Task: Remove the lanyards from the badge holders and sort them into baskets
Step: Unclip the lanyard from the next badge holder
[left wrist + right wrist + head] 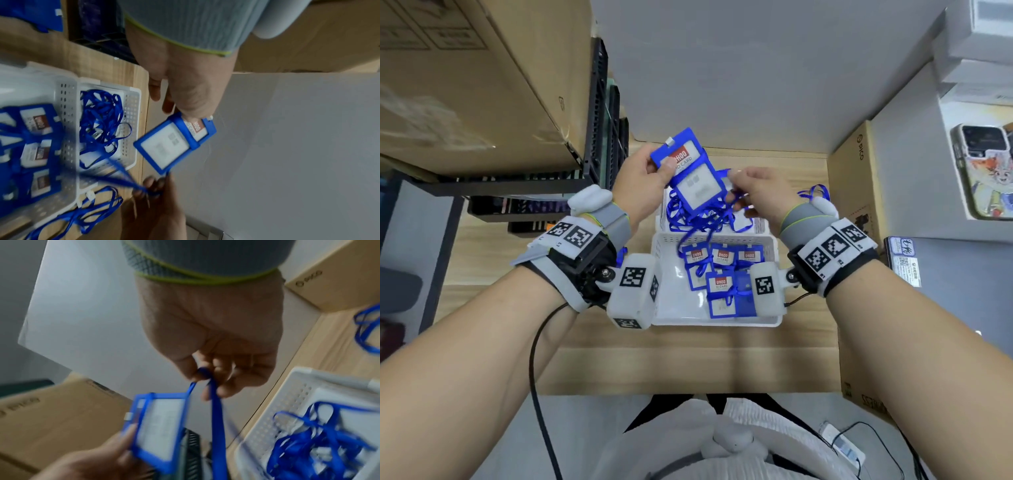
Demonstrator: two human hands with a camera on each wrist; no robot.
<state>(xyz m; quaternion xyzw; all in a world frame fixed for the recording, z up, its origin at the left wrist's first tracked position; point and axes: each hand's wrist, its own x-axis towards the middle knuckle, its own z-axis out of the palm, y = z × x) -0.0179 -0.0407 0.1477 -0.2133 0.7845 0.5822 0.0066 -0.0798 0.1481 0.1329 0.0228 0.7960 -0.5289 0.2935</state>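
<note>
From the head view, my left hand (645,178) pinches the top end of a blue badge holder (690,171), thumb across its printed face, and I keep it raised above the far basket (756,224) so the strap has room to hang free. My right hand (760,192) is closed on the blue lanyard (707,219) just beside the holder's lower corner, where I judge the strap is attached; the rest of it trails down toward the loose lanyards already piled in that far basket, which suits dropping it there once freed. The near basket (662,301) has several badge holders in it with blue straps lying among them; I cannot tell whether those are still attached. In the left wrist view, my left thumb and fingers clamp the short top edge of the holder (174,142), leaving its bottom end clear for the other hand, whose fingertips (152,186) gather the strap just below it. One more lanyard (82,216) lies on the wooden table (131,73) beside the baskets. In the right wrist view, which is blurred, my right hand (213,353) curls round a looped bit of the strap (216,410), which seems taut, so I reckon I am pulling it out of the holder (158,426) while the left steadies it.
</note>
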